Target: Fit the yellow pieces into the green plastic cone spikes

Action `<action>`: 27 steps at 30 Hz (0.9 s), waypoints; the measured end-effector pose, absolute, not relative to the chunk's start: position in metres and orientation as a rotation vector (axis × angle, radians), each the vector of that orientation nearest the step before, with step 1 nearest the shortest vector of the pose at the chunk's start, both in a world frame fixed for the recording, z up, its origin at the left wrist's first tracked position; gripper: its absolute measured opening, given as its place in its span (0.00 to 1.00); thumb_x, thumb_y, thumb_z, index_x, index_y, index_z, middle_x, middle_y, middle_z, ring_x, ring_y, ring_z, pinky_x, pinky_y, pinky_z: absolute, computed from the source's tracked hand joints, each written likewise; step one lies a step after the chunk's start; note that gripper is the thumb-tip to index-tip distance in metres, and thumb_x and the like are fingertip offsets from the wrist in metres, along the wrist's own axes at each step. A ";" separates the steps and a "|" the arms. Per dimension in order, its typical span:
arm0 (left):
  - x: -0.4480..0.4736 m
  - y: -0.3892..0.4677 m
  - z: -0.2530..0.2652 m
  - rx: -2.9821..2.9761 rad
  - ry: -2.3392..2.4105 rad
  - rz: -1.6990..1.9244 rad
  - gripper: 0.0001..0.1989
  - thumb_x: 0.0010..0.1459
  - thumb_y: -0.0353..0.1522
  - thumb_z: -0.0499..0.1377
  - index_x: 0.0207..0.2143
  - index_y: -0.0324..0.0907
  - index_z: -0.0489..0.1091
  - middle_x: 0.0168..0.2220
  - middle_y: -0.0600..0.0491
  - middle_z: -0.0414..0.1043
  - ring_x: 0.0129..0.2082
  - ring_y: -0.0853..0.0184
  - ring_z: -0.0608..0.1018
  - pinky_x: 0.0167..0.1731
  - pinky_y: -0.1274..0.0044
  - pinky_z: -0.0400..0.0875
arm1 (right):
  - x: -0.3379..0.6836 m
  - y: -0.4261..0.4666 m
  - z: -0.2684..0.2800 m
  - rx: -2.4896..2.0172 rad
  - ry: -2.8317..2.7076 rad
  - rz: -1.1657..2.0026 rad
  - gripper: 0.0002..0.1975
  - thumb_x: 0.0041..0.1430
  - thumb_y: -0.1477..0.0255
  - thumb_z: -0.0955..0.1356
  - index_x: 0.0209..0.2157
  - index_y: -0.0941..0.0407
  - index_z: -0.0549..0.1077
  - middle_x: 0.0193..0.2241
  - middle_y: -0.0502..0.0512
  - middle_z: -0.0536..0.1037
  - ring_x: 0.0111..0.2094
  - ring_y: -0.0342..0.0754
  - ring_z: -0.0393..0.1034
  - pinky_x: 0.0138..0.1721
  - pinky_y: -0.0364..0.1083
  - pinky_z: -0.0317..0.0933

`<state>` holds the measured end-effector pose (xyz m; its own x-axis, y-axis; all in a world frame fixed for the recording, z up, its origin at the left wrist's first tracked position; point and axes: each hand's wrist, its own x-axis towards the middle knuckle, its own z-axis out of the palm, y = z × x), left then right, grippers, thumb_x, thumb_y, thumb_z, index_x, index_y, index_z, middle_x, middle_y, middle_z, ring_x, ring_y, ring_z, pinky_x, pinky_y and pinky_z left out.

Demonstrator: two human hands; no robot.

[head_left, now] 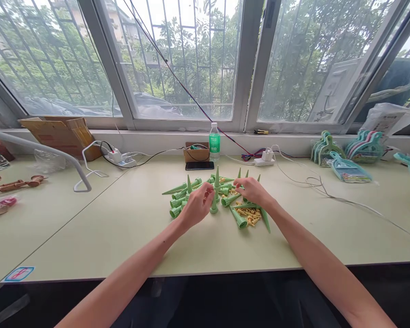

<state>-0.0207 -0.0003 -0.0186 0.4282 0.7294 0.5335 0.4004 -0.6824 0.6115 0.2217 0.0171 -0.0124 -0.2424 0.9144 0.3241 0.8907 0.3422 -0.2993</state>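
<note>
My left hand is closed, with thumb and fingertips curled at a small upright green plastic cone. Just behind that one, a taller green cone also stands upright. My right hand hovers over the right side of the pile in a pinch; whatever is between its fingertips is too small to make out. Hollow green cones lie on their sides left of my left hand. More, including an open-ended cone, lie below my right hand. Small yellow plastic pieces are heaped among them.
Behind the pile are a phone, a small cardboard box and a green-labelled bottle. Power strips and white cables run along the back. Toy dustpan sets are at right; a white metal tube reaches in from the left.
</note>
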 end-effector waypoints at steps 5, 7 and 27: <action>-0.020 0.000 -0.018 2.276 0.971 1.139 0.07 0.64 0.37 0.51 0.39 0.43 0.61 0.30 0.55 0.67 0.24 0.73 0.72 0.23 0.80 0.70 | 0.222 0.018 -0.014 -1.614 -2.189 0.084 0.11 0.59 0.75 0.67 0.43 0.54 0.76 0.36 0.55 0.81 0.36 0.48 0.72 0.32 0.42 0.56; -0.019 0.000 -0.018 2.272 0.981 1.145 0.07 0.63 0.36 0.51 0.40 0.43 0.61 0.31 0.55 0.68 0.24 0.73 0.72 0.23 0.80 0.70 | 0.222 0.018 -0.015 -1.635 -2.191 0.083 0.11 0.58 0.75 0.67 0.43 0.53 0.76 0.35 0.55 0.81 0.35 0.48 0.72 0.31 0.42 0.56; -0.019 0.000 -0.017 2.371 1.013 1.089 0.04 0.61 0.34 0.54 0.36 0.42 0.63 0.30 0.54 0.70 0.27 0.71 0.73 0.24 0.80 0.68 | 0.213 0.021 -0.018 -1.715 -2.201 0.064 0.16 0.57 0.77 0.67 0.47 0.53 0.75 0.33 0.53 0.81 0.35 0.49 0.72 0.31 0.42 0.54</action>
